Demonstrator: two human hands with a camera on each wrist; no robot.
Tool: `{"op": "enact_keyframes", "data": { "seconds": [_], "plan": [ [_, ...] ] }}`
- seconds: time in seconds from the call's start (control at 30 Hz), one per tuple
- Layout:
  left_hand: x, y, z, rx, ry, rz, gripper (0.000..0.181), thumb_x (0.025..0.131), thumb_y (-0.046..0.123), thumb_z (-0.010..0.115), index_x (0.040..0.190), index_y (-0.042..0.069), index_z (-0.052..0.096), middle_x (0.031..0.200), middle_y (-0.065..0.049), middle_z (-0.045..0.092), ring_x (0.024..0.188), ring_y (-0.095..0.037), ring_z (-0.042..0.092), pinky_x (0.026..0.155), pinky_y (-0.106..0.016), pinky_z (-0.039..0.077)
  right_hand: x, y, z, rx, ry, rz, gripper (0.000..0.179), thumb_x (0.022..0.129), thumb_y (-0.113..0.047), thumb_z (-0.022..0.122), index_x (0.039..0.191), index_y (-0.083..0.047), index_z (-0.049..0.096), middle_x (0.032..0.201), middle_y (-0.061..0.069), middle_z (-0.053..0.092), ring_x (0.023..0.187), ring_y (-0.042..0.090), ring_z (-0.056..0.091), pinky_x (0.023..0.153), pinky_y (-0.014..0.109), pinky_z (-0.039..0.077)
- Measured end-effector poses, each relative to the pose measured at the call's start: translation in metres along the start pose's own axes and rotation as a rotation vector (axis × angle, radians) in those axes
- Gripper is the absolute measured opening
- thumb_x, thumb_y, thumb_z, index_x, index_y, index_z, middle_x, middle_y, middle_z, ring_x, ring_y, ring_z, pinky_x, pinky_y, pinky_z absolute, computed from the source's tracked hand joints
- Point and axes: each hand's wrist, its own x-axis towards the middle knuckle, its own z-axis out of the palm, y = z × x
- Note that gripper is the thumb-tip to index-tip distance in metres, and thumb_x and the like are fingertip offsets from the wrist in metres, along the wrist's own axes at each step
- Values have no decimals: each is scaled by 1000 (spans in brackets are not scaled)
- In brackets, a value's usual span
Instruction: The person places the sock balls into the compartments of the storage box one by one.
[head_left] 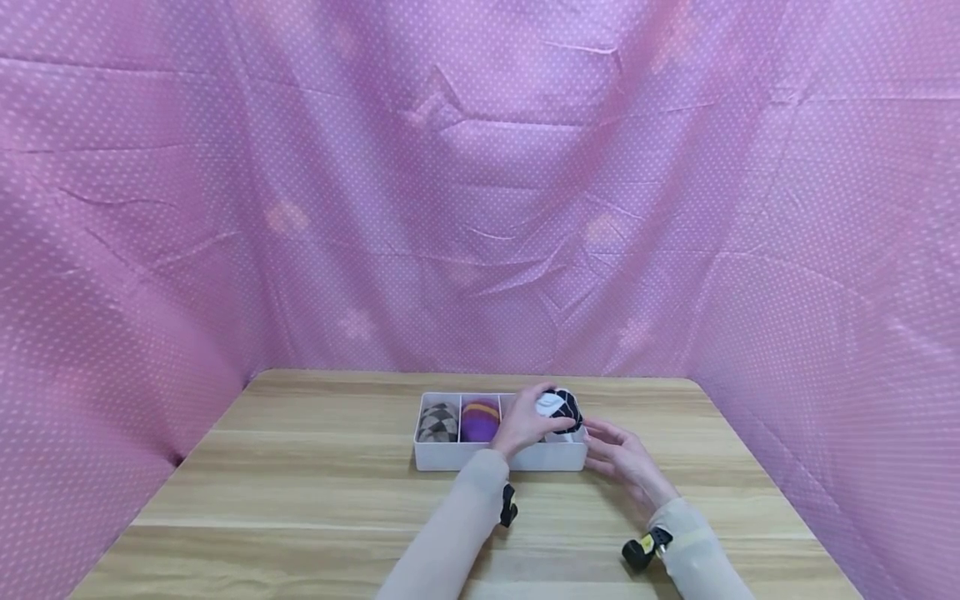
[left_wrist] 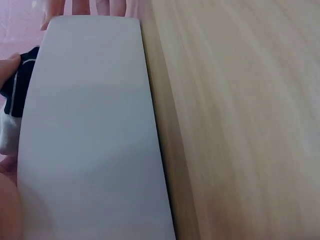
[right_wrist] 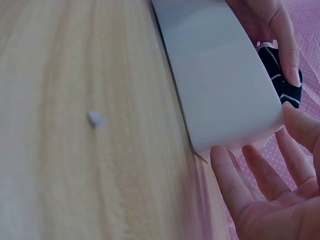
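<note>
A white divided box [head_left: 480, 457] stands on the table with its long side towards me. My left hand [head_left: 522, 423] reaches over it and grips a rolled black-and-white pair of socks [head_left: 567, 407] at the rightmost compartment. The thumb lies across the near side of the black cloth with white lines [right_wrist: 278, 75]. My right hand [head_left: 628, 464] touches the box's right end, its fingers extended and spread in the right wrist view. A brown checked sock roll [head_left: 438, 423] and a purple one with an orange stripe [head_left: 480, 421] sit in the left compartments. My left hand hides most of the third compartment.
The wooden table [head_left: 300, 500] extends around the box on all sides. A pink dotted curtain [head_left: 480, 208] hangs behind the table and along both sides. Each wrist wears a small black camera device, the right one [head_left: 645, 550] low over the table.
</note>
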Motion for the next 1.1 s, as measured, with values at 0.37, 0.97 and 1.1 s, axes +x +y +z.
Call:
{"op": "enact_keyframes", "data": {
  "seconds": [0.37,0.97,1.1],
  "plan": [
    [3,0,4,181,-20,2,71,73,40,85,133,14,58,123,-4,64,108,-17,59,92,-31,47,1,0,-1,-13,-2,-5,55,95,-8,61,146,1,40,136,15,55,105,18,66,98,42,51],
    [-4,-2,-7,-26,-70,-41,55,83,22,78,134,15,57,127,-13,61,111,-25,59,90,-37,51,-1,-3,1,10,-28,6,56,97,-5,56,148,2,34,150,28,38,107,20,66,100,43,50],
    [-7,-1,-15,-76,-82,-30,51,87,20,74,135,14,56,128,-15,61,112,-27,60,92,-38,51,-1,-3,0,12,-27,4,56,97,-4,56,148,2,33,150,28,38,108,20,66,101,43,49]
  ]
}}
